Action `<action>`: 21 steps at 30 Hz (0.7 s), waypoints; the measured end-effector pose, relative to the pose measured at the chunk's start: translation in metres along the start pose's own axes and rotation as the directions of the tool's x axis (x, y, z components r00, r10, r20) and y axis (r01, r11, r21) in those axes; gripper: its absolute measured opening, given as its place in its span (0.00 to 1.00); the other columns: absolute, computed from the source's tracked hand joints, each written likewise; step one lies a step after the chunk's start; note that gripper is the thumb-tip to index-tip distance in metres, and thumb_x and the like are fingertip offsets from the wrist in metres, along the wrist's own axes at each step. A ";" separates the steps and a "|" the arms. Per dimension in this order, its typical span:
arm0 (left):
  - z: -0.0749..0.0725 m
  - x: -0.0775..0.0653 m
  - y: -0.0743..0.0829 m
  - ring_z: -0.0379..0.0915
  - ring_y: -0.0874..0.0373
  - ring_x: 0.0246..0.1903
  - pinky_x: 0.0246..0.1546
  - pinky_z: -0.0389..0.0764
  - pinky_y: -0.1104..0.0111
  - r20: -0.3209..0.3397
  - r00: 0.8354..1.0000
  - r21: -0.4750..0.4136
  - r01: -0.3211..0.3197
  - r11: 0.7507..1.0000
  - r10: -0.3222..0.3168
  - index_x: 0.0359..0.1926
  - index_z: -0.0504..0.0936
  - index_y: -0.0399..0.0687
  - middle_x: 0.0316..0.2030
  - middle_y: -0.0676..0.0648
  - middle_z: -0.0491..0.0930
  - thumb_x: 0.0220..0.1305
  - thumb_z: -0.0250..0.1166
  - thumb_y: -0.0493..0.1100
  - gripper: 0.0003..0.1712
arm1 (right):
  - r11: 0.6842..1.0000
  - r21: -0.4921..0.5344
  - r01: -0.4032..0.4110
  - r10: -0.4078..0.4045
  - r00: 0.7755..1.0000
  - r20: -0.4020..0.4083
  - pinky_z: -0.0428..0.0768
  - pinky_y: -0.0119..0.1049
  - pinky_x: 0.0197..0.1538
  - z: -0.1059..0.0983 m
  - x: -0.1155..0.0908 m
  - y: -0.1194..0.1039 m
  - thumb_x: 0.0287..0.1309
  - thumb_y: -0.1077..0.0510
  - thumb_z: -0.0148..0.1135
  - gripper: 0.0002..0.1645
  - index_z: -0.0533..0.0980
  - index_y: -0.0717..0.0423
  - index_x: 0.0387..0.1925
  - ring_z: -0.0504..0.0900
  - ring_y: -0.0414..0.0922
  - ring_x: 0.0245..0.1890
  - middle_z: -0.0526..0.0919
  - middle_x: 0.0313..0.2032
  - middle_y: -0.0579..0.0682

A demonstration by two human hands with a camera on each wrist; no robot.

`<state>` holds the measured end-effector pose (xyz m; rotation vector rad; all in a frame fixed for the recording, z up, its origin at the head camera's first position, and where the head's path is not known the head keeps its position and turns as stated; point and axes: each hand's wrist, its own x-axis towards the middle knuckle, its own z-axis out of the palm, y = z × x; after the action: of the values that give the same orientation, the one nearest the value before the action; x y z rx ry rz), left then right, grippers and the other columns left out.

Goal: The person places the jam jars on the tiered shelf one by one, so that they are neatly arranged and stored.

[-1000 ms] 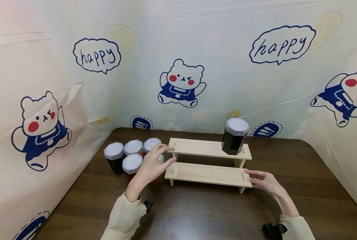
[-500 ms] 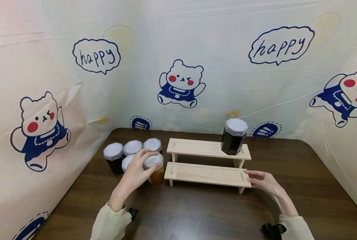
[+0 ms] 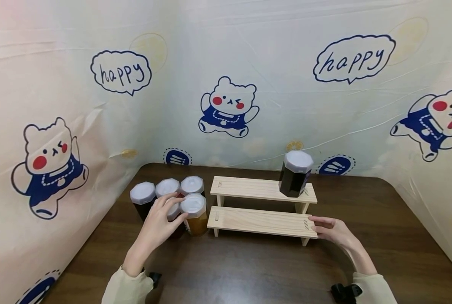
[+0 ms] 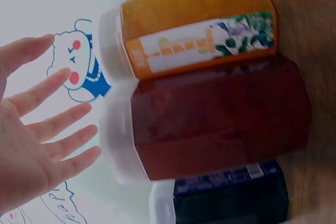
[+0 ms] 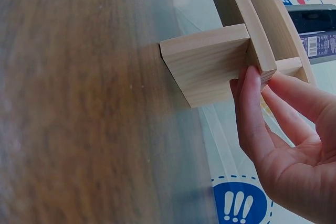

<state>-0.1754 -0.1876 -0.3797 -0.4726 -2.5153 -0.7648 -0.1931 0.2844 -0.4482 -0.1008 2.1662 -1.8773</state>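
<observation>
My left hand [image 3: 159, 221] hovers, fingers spread, over the left group of jars with white octagonal lids. In the left wrist view its fingertips stand apart from the lids of an amber jar [image 4: 236, 3] and a dark red jar [image 4: 220, 124]. The amber jar [image 3: 197, 223] is at the group's front right; the hand partly hides the red one. With thumb and fingers, my right hand [image 3: 337, 232] pinches the right end of the lower tier of a two-tier wooden shelf [image 3: 260, 219]. A black jar [image 3: 292, 181] stands upright on the upper tier's right side.
Three more lidded jars stand behind and left of the amber one, among them a dark jar [image 3: 142, 193] at the far left. The brown wooden table [image 3: 229, 270] reaches a printed cloth backdrop [image 3: 286, 105] at the back and sides.
My left hand has moved left and toward me, from beside the shelf's left end to over the jars, uncovering the amber jar. My right hand keeps its pinch on the shelf.
</observation>
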 end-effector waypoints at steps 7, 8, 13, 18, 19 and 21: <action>-0.003 -0.006 -0.012 0.59 0.40 0.52 0.48 0.61 0.45 -0.024 1.000 -0.009 0.005 1.000 -0.006 0.44 0.77 0.40 0.51 0.33 0.67 0.45 0.69 0.38 0.21 | 1.000 -0.006 0.004 -0.004 1.000 0.003 0.77 0.33 0.39 0.000 0.000 -0.001 0.52 0.64 0.59 0.30 0.63 0.78 0.53 0.79 0.37 0.35 0.78 0.43 0.55; -0.004 -0.007 -0.013 0.58 0.39 0.52 0.48 0.60 0.44 -0.022 1.000 -0.013 0.012 1.000 -0.012 0.44 0.76 0.40 0.51 0.32 0.67 0.45 0.69 0.38 0.22 | 1.000 -0.010 0.001 -0.001 1.000 -0.001 0.77 0.33 0.39 0.000 0.000 -0.001 0.52 0.63 0.59 0.30 0.63 0.78 0.53 0.79 0.37 0.35 0.77 0.43 0.56; -0.004 -0.012 -0.019 0.55 0.35 0.54 0.48 0.58 0.42 0.007 0.998 -0.018 0.068 0.997 -0.068 0.48 0.75 0.40 0.54 0.30 0.62 0.46 0.68 0.39 0.24 | 1.000 -0.025 -0.008 0.008 1.000 -0.014 0.77 0.33 0.39 0.000 0.000 -0.002 0.52 0.62 0.59 0.31 0.63 0.77 0.54 0.78 0.37 0.36 0.77 0.45 0.57; -0.002 -0.015 -0.024 0.53 0.33 0.54 0.47 0.59 0.41 0.032 0.994 -0.013 0.106 0.994 -0.105 0.51 0.72 0.40 0.55 0.29 0.58 0.46 0.68 0.39 0.28 | 1.000 -0.015 -0.007 0.007 1.000 -0.013 0.77 0.34 0.40 0.001 0.000 -0.001 0.53 0.63 0.59 0.31 0.62 0.77 0.54 0.78 0.37 0.36 0.76 0.45 0.58; -0.001 -0.015 -0.025 0.53 0.33 0.55 0.47 0.59 0.41 0.039 0.993 -0.015 0.114 0.993 -0.113 0.52 0.71 0.40 0.56 0.29 0.57 0.47 0.68 0.39 0.29 | 1.000 -0.013 -0.009 0.009 1.000 -0.014 0.77 0.34 0.40 0.001 0.000 0.000 0.53 0.63 0.59 0.31 0.62 0.77 0.54 0.78 0.37 0.36 0.76 0.45 0.58; 0.000 -0.015 -0.027 0.52 0.33 0.55 0.47 0.59 0.41 0.058 0.989 -0.021 0.135 0.991 -0.134 0.52 0.70 0.39 0.56 0.28 0.56 0.48 0.67 0.40 0.29 | 1.000 -0.009 -0.010 0.010 1.000 -0.016 0.77 0.34 0.40 0.001 0.000 0.000 0.53 0.63 0.59 0.31 0.62 0.77 0.55 0.78 0.37 0.36 0.76 0.46 0.58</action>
<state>-0.1747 -0.2115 -0.3988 -0.3392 -2.6138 -0.8445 -0.1932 0.2839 -0.4484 -0.0767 2.1820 -1.8687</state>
